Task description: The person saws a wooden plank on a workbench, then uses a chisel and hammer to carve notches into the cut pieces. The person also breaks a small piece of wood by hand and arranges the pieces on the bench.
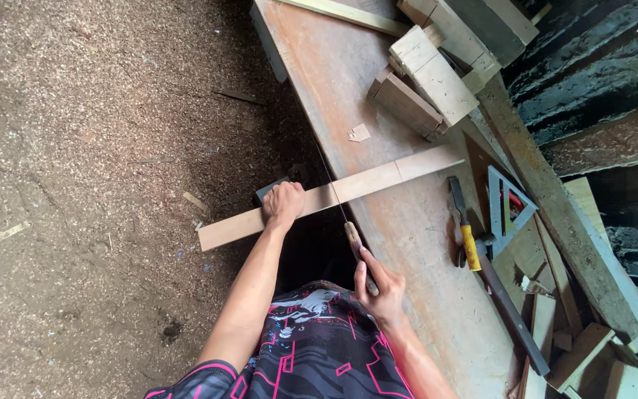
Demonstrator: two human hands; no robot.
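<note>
The strip (334, 196) lay across the bench (407, 222), its left end overhanging the sawdust floor (75, 185). The left hand (283, 205) was closed over it, pinning it down. Steady pressure close beside the cut would likely keep it from chattering. The right hand (382, 288) was wrapped tight round the saw (345, 222) handle, blade crossing the strip.

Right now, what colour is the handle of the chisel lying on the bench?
Yellow: the chisel handle shows clearest in the head view, beside the grey triangular square.

pale plank (334, 196) | yellow-handled chisel (469, 240) | black-pink patterned shirt (319, 347)
</note>
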